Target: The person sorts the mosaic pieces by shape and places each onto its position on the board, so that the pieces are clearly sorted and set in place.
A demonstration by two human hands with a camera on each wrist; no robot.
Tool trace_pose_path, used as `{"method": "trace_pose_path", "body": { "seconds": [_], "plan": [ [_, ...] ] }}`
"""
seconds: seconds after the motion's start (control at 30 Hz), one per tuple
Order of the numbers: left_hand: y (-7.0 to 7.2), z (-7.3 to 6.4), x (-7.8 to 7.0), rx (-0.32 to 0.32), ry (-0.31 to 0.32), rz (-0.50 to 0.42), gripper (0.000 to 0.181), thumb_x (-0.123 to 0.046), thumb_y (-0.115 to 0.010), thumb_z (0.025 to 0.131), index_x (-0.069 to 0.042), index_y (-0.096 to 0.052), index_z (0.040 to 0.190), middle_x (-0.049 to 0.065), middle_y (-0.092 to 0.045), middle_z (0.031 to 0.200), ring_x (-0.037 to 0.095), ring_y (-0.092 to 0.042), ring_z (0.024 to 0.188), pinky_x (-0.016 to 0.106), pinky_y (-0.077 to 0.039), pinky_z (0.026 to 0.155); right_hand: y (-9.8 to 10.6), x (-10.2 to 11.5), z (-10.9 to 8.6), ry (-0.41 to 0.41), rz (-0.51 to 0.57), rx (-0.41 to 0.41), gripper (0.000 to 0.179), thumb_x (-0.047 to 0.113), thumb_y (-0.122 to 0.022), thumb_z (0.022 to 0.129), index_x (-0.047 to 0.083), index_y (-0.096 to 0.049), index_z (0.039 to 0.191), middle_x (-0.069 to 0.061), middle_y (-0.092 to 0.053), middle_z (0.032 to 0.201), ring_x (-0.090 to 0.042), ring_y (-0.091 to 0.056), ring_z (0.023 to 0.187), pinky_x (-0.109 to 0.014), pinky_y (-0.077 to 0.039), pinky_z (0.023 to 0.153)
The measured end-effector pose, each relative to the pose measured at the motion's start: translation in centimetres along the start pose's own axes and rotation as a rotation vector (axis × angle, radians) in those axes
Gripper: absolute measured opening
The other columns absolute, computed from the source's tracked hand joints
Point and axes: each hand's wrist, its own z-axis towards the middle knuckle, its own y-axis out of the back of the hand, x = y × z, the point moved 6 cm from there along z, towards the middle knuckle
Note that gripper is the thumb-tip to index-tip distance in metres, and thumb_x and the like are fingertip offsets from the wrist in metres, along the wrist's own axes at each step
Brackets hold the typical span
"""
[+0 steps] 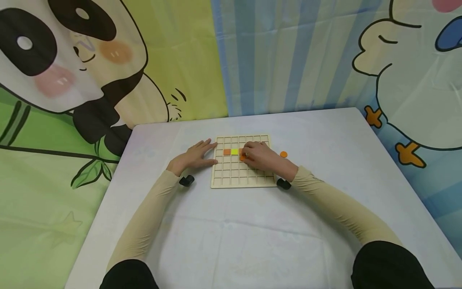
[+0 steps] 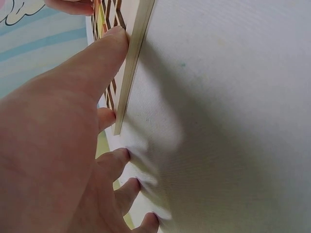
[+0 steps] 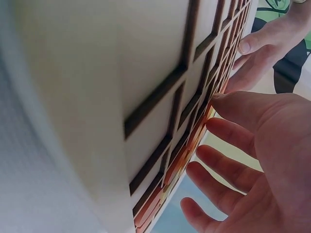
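A pale wooden board with a grid of square cells lies on the white table. Beside its left edge my left hand is spread out; in the left wrist view its thumb rests on the board's rim. My right hand reaches over the board from the right. Thumb and index finger of that hand pinch an orange disc, partly hidden by the fingers. Just above it a row holds an orange square, a yellow square and another orange piece, mostly covered by the fingertips.
Another orange disc lies on the white table right of the board. Below each wrist sits a small black device. Printed cartoon cloths hang behind the table's far edge.
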Motion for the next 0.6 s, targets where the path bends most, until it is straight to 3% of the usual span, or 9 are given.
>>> {"method": "trace_pose_path", "body": {
  "seconds": [0.2,0.4,0.6],
  "plan": [
    [-0.1,0.0,0.0,-0.009,-0.006,0.029,0.085,-0.066,-0.055,0.094,-0.03,-0.018,0.162,0.008,-0.005,0.171,0.039,-0.004,0.157,0.062,-0.012,0.125,0.5,0.2,-0.4,0.029,-0.017,-0.024,0.023,0.023,-0.068,0.097,0.011,-0.069,0.116,-0.01,-0.065,0.125,-0.029,-0.063,0.113,-0.053,-0.049,0.096],
    [0.0,0.0,-0.2,-0.008,-0.011,0.02,0.086,-0.065,-0.055,0.094,-0.03,-0.018,0.162,0.008,-0.005,0.171,0.04,-0.003,0.157,0.063,-0.012,0.124,0.8,-0.3,-0.9,0.006,-0.004,-0.003,0.026,0.022,-0.068,0.096,0.011,-0.069,0.12,-0.01,-0.064,0.126,-0.03,-0.061,0.115,-0.056,-0.046,0.101],
    [0.0,0.0,-0.1,-0.012,-0.008,0.012,0.085,-0.065,-0.055,0.094,-0.03,-0.019,0.162,0.006,-0.005,0.171,0.038,-0.003,0.157,0.062,-0.011,0.125,1.4,-0.4,-1.5,0.015,0.005,-0.029,0.024,0.02,-0.069,0.095,0.01,-0.07,0.117,-0.01,-0.065,0.122,-0.03,-0.063,0.109,-0.055,-0.048,0.098]
  ]
}}
